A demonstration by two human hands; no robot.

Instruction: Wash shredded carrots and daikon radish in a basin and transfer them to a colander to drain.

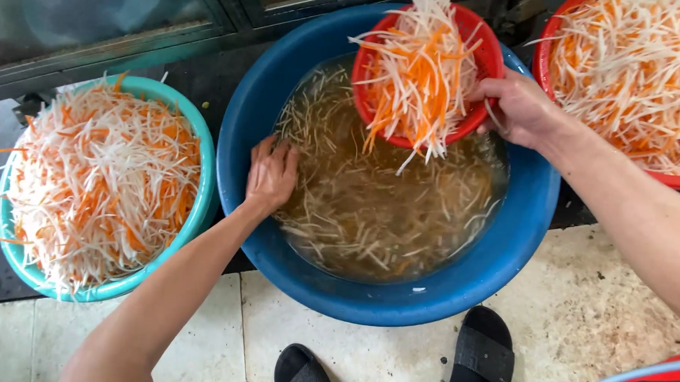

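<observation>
Red plastic strainer (pixel 479 63), heaped with shredded vegetables (pixel 421 72), tilts over the blue basin (pixel 427 294), its right rim pinched by the right hand (pixel 516 107); left hand (pixel 270 173) spread, fingertips blurred under murky water (pixel 385 208); far-right red tub (pixel 548 59) cut off

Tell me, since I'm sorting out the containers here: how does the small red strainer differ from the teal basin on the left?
The red strainer is small and held tilted over the blue tub by the right hand; the teal basin is larger and sits flat on the floor, untouched. The left hand dips in the tub's water. Both strainer and basin hold shredded white and orange vegetables.
</observation>
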